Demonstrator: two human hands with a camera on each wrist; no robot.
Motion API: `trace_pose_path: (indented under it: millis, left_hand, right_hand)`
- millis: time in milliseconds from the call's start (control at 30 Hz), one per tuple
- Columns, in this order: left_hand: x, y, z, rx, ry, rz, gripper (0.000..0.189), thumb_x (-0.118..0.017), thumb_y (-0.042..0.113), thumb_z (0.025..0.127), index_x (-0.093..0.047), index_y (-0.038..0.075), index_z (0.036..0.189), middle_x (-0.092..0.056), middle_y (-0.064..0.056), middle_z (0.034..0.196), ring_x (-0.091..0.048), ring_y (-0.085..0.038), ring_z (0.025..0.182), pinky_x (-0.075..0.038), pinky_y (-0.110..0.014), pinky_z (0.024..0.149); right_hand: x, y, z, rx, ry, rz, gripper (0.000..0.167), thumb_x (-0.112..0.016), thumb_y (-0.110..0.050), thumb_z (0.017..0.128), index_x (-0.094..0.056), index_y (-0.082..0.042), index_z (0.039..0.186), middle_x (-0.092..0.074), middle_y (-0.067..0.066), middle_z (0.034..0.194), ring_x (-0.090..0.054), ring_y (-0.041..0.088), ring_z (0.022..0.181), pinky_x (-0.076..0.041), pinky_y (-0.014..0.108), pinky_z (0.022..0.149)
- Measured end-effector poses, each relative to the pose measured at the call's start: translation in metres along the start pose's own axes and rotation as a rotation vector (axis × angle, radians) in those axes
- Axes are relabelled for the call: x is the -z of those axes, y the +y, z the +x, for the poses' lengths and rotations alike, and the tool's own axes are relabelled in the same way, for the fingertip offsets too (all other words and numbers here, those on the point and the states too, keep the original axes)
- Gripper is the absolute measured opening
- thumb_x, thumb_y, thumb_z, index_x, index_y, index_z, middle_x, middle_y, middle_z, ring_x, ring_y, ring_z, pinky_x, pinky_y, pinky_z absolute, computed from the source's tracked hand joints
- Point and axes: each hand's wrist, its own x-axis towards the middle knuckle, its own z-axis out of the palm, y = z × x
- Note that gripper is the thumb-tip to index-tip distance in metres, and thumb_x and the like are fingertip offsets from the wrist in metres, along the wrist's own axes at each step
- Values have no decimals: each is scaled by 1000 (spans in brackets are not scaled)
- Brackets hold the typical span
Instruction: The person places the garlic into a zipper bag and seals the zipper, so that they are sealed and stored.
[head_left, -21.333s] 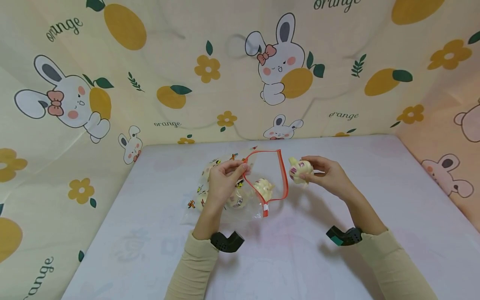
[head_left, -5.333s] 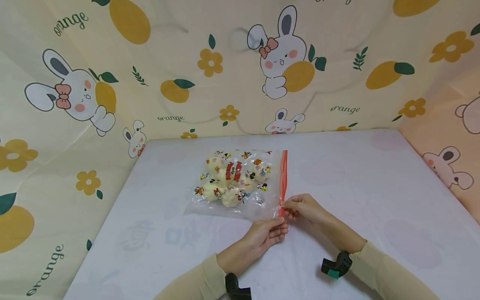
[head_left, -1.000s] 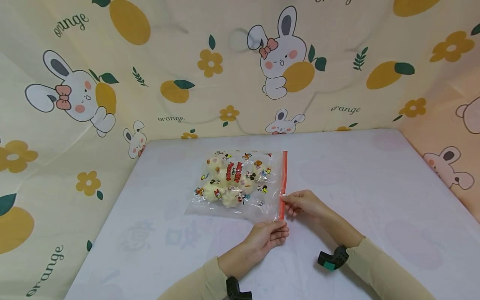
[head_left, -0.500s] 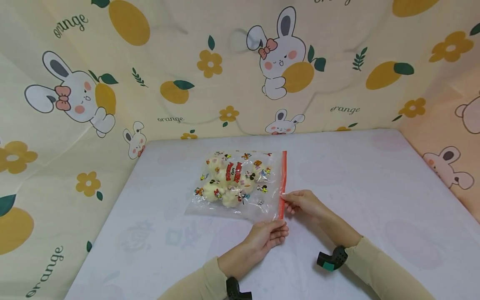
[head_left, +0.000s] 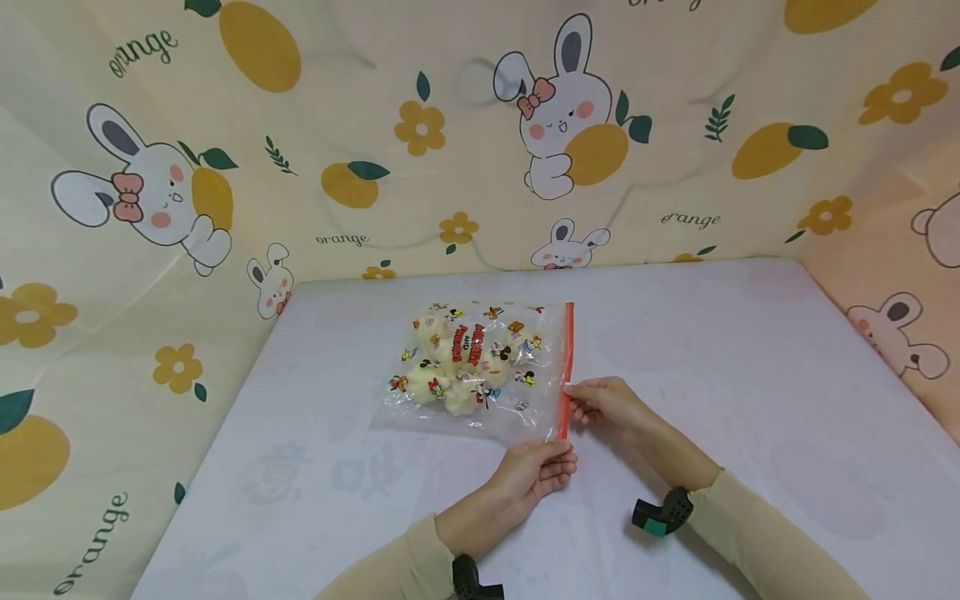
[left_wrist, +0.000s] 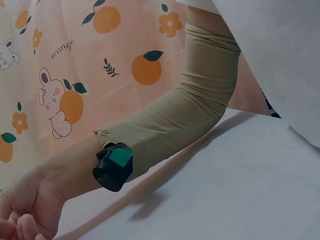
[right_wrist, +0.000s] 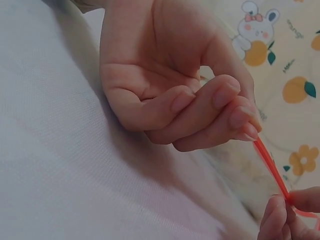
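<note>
A clear zip bag (head_left: 542,400) with cartoon prints lies flat, its red zip strip (head_left: 569,342) along the right side. Pale yellow figures (head_left: 461,396) show through the plastic. My left hand (head_left: 521,479) pinches the strip's near end between thumb and forefinger, other fingers loosely bent. A little farther up the strip, my right hand (head_left: 611,407) pinches it. In the right wrist view, the left hand (right_wrist: 170,85) fills the middle, and the right fingertips (right_wrist: 275,215) grip the red strip (right_wrist: 270,162) at lower right. The left wrist view catches the right hand (left_wrist: 30,205) at its corner.
The white-covered table (head_left: 675,333) carries the bag near its middle. Behind it hangs a cream cloth (head_left: 480,192) printed with rabbits and oranges. A black camera (head_left: 663,512) sits on the right wrist, another black camera (head_left: 472,579) on the left.
Earlier the bag gaped open and the right hand held a pale yellow figure beside it. Now the bag lies flat. Lately the right hand has slid slightly up the strip; the left stays put.
</note>
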Motion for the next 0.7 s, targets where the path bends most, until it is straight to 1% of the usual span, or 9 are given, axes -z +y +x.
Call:
trace_pose_path:
  millis: [433,700]
  left_hand:
    - [-1,1,0,-2,1,-5,31,-57,15,95,-62,-8,115,-66,8,70,-62,0,67,-52,-11,63]
    - [-2,2,0,-5,7,-8,31,-57,15,95,-62,-8,115,-66,8,70,-62,0,66,-52,-11,63]
  right_hand:
    - [1,0,4,-15,13,35,22,-59,-18,94,-67,-15,74,-62,-9,60,-56,2,56,-50,16,57]
    - [1,-3,4,6,11,34,22,-58,-19,95,-66,-15,75,-61,-10,60,-55,2,56,-49,16,58]
